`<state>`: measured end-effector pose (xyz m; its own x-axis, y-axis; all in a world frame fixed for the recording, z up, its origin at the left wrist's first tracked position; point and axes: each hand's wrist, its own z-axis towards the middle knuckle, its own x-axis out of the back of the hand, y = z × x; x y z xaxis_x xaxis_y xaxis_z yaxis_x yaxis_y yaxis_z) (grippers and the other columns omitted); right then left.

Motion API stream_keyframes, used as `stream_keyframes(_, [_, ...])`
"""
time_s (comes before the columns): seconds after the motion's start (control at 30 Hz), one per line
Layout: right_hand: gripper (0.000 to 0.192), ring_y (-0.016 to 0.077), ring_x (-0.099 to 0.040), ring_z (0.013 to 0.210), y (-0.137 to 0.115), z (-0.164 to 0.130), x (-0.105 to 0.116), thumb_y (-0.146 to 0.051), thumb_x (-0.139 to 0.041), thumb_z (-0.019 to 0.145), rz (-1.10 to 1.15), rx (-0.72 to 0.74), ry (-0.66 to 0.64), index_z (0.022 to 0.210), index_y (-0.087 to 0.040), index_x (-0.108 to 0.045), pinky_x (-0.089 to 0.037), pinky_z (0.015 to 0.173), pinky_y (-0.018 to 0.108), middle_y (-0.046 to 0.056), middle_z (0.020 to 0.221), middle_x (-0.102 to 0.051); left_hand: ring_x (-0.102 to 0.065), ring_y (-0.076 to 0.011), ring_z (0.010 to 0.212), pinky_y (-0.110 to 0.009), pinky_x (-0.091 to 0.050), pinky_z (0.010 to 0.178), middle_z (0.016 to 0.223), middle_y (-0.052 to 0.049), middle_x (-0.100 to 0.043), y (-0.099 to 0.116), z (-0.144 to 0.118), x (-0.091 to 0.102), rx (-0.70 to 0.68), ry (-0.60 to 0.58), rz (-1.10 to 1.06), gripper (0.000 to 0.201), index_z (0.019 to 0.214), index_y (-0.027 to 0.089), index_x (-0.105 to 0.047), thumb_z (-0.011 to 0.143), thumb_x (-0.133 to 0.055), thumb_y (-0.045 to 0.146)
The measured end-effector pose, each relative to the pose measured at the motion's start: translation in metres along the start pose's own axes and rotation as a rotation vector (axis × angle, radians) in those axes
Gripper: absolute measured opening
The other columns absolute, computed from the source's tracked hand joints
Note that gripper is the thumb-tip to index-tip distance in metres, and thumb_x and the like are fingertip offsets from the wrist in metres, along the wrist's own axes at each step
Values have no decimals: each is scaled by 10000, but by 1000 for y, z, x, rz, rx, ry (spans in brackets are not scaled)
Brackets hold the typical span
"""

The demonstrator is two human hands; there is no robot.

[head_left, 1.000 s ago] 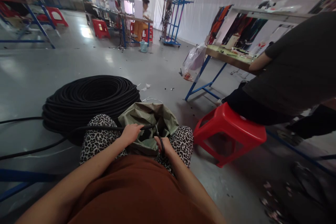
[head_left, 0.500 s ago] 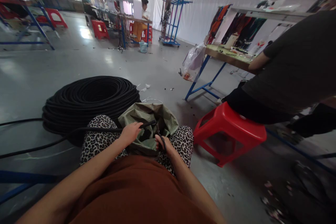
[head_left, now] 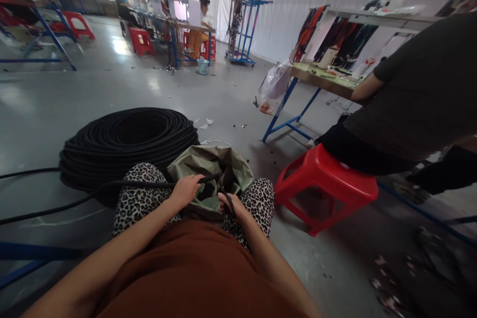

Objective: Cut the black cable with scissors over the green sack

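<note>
Barely shifted, hands grip black tubing [head_left: 141, 185] and cutters [head_left: 225, 198] over bag rim [head_left: 208, 151].

Seated co-worker [head_left: 417, 94] cut off by right edge; sack [head_left: 212, 169] contents hidden.

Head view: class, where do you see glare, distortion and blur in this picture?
Head view: glare on the floor below a bright far opening; wide-angle bending tilts the workbench at the right; lower right corner is dim and smeared; hands and black tube stay fairly sharp.
</note>
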<state>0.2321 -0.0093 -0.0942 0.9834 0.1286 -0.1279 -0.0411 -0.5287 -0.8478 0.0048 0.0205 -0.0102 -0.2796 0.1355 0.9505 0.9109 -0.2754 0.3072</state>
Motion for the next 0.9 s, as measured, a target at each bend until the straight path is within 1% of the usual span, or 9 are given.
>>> stream_keyframes(0.23, [542,110,-567,542,-3,0,-2,-645,-872,773,-6,-27,16,791,-180,-593,-459,587,241,-60,602,-566,-733,-246,1121,-362,-532,982,1173,-122,-795,6,0,1,-2,-28,38,410,1360,205,-702,986,-555,124])
stream_keyframes(0.4, [528,107,-549,543,-4,-1,-3,-621,-869,798,-10,-36,5,778,-185,-573,-449,576,233,-60,592,-552,-732,-254,1139,-363,-525,983,1216,-120,-789,9,1,5,-1,-73,82,416,1364,219,-704,989,-551,128])
stream_keyframes(0.57, [507,109,-565,554,-3,1,-2,-606,-855,822,-28,-21,7,767,-180,-585,-460,586,228,-49,601,-567,-731,-267,1169,-380,-520,1011,1248,-137,-785,9,2,7,2,-92,78,438,1399,192,-689,1004,-522,105])
stream_keyframes(0.77, [548,116,-600,559,-1,1,0,-668,-847,802,-14,-17,4,796,-176,-605,-445,583,231,-39,628,-601,-730,-270,1198,-386,-524,1034,1297,-139,-777,9,3,8,20,-87,76,445,1424,189,-676,1014,-522,113])
stream_keyframes(0.9, [564,113,-588,552,0,2,1,-685,-842,794,-42,-8,0,772,-183,-586,-438,579,228,-42,610,-589,-730,-269,1203,-381,-526,1038,1282,-134,-782,8,3,7,23,-83,74,439,1421,190,-679,1016,-527,115])
